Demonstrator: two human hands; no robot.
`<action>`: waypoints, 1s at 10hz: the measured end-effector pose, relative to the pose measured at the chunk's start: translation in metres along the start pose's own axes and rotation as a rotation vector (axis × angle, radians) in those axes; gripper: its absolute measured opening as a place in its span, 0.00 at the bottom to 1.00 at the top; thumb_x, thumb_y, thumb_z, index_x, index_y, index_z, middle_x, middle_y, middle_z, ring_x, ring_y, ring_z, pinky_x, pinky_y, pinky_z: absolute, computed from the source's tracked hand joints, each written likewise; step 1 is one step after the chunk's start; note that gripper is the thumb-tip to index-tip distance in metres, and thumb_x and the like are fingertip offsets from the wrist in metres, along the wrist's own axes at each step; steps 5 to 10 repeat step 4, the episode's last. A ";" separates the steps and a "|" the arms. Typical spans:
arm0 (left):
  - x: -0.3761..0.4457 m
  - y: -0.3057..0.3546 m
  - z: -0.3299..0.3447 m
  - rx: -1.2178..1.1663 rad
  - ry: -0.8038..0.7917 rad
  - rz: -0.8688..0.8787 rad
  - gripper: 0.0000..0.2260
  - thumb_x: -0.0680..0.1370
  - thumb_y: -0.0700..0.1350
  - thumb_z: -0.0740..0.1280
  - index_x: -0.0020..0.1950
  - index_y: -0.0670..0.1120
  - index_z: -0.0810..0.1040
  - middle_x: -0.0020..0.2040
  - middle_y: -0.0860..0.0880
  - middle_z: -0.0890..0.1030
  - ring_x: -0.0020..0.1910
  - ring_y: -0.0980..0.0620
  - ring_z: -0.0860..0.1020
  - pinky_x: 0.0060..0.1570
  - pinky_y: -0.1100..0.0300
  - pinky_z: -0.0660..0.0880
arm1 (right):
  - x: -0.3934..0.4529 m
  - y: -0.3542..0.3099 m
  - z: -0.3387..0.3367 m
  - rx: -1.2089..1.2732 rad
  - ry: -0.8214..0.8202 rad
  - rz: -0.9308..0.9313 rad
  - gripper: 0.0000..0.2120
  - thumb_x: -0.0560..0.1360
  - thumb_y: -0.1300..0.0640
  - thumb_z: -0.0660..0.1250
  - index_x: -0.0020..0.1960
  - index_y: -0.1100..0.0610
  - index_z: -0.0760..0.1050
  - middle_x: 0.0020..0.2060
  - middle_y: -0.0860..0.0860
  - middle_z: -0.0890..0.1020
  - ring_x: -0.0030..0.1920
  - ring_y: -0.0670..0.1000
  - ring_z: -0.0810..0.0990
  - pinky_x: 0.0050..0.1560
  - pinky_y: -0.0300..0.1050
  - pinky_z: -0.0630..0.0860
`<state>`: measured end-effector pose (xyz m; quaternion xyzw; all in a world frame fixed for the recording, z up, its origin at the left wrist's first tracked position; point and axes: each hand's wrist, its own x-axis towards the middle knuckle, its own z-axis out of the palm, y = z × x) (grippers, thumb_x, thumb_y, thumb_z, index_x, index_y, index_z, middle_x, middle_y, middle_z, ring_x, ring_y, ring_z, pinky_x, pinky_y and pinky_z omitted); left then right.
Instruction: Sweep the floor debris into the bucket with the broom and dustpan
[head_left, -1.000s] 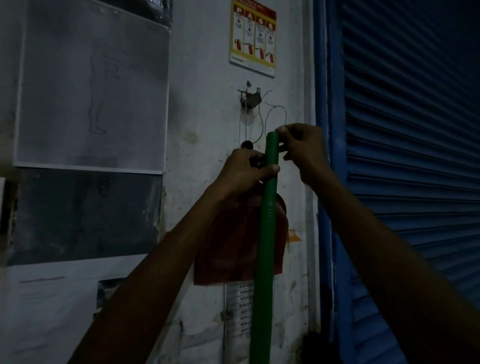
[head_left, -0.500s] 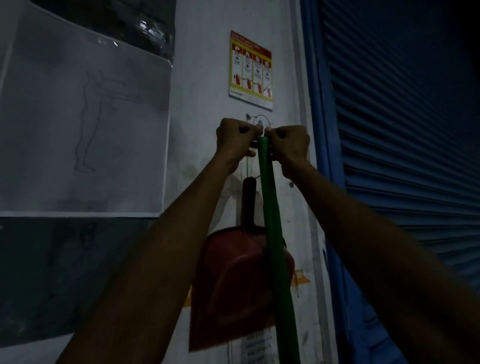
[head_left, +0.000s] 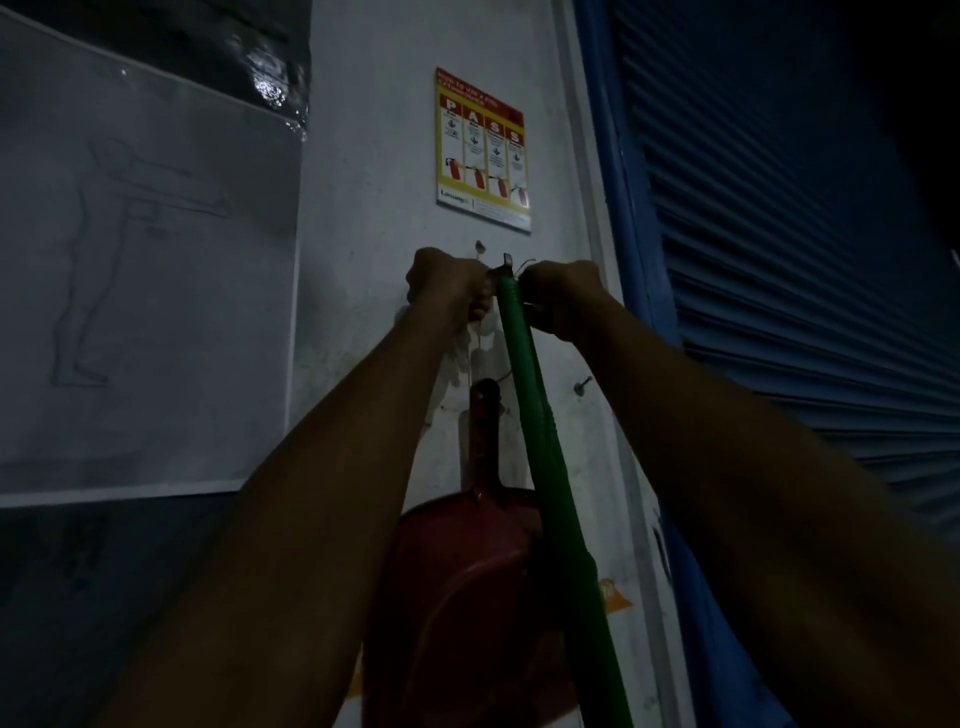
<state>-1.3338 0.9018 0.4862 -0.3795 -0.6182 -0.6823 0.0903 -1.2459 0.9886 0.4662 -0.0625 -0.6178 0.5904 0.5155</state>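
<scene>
Both arms are up against the pale plaster wall (head_left: 363, 218), and it is dim here. The left hand (head_left: 448, 283) is raised beside the top of the long green ribbed broom handle (head_left: 540, 457), fingers curled in tight at the handle's tip; whether they pinch the handle itself or the thin wire loop (head_left: 522, 266) there, I cannot tell. The right hand (head_left: 563, 299) is just on the other side of the handle, its grip curled close against the green top, knuckles facing us, and again the exact hold is hidden. Between the two hands a small metal hook (head_left: 506, 260) pokes up from the wall, with the handle's top right at it.

The green handle runs down and to the right, crossing in front of the dark red plastic dustpan (head_left: 457, 587). That dustpan hangs flat on the wall, its narrow handle up, its scoop low between the forearms.

Above the hands sits a yellow and red fire extinguisher instruction poster (head_left: 483, 150). To the left, a large white sheet with a faint line drawing of a figure (head_left: 145, 291). On the right, a blue corrugated roller shutter (head_left: 789, 218) in its blue frame. A single nail (head_left: 584, 383) sticks from the wall right of the handle.
</scene>
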 end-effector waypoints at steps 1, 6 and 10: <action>-0.018 -0.006 -0.001 0.005 -0.017 0.012 0.16 0.82 0.43 0.63 0.35 0.42 0.71 0.28 0.46 0.71 0.22 0.53 0.68 0.18 0.68 0.64 | -0.006 0.012 -0.003 -0.030 0.003 -0.007 0.06 0.75 0.67 0.72 0.49 0.67 0.76 0.44 0.61 0.82 0.39 0.54 0.84 0.24 0.39 0.77; -0.157 -0.013 -0.022 0.582 0.305 0.475 0.20 0.76 0.59 0.69 0.42 0.42 0.83 0.38 0.46 0.83 0.35 0.49 0.82 0.37 0.53 0.81 | -0.107 0.037 -0.032 -0.331 0.348 -0.492 0.15 0.81 0.56 0.62 0.37 0.57 0.79 0.32 0.50 0.79 0.31 0.48 0.77 0.27 0.39 0.69; -0.157 -0.013 -0.022 0.582 0.305 0.475 0.20 0.76 0.59 0.69 0.42 0.42 0.83 0.38 0.46 0.83 0.35 0.49 0.82 0.37 0.53 0.81 | -0.107 0.037 -0.032 -0.331 0.348 -0.492 0.15 0.81 0.56 0.62 0.37 0.57 0.79 0.32 0.50 0.79 0.31 0.48 0.77 0.27 0.39 0.69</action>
